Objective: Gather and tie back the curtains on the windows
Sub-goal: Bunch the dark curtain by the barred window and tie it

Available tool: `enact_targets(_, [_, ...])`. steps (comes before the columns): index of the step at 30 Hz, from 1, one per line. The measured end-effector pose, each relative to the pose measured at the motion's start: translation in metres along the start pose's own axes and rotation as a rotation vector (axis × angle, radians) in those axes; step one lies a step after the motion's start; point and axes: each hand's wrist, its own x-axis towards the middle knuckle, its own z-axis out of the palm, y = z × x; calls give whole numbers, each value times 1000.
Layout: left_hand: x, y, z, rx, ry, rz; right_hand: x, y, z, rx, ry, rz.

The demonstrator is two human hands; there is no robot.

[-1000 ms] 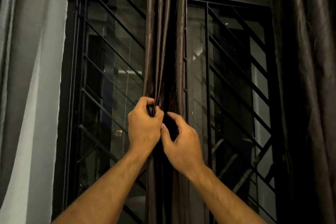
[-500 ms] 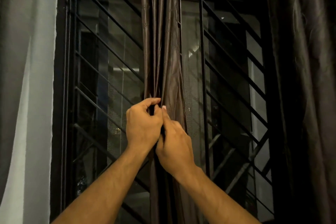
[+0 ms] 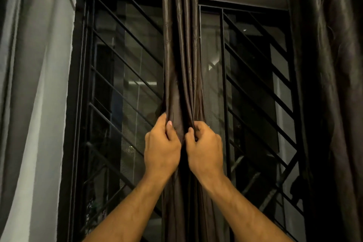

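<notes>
Left fingers: I see my left hand (image 3: 161, 150) curled around the left edge of the gathered curtain (image 3: 181, 45), the thumb pressed against the front of the fabric with its nail catching the light, the other fingers wrapped out of sight behind the folds.

Right fingers: my right hand (image 3: 205, 150) is curled too, the thumb and bent forefinger pinching a fold at the right side of the same bundle; the remaining fingertips are tucked in and I cannot tell how they lie.

Hands together: they sit level with each other, knuckles nearly touching, with only a narrow strip of dark cloth between them.

Curtain: the gathered curtain hangs as a tight brown column down the middle of the window, bunched and creased just above my grip, falling straight between my forearms below it.

Forearms: both come up from the lower edge of the view, angled inward toward the bundle.

Window: behind the cloth stands a black window grille (image 3: 125, 88) of diagonal bars over dark glass, showing faint reflections.

Left side: a pale grey curtain (image 3: 29, 84) hangs loose by the frame.

Right side: a second dark curtain (image 3: 332, 84) hangs along the edge, well apart from my hands.
</notes>
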Motion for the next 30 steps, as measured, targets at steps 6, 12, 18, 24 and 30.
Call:
enact_targets(6, [0, -1, -3, 92, 71, 4, -8, -6, -13, -69, 25, -160])
enact_targets(12, [-4, 4, -2, -41, -55, 125, -1, -16, -17, 56, -160, -143])
enact_targets(18, [1, 9, -12, -421, -276, 36, 10, -20, -24, 286, -211, 16])
enact_targets(24, [25, 12, -18, -628, -93, -287, 19, -23, -27, 192, -200, 37])
enact_targets(30, [53, 1, -19, 85, 133, -287, 18, -18, -30, 139, -137, -9])
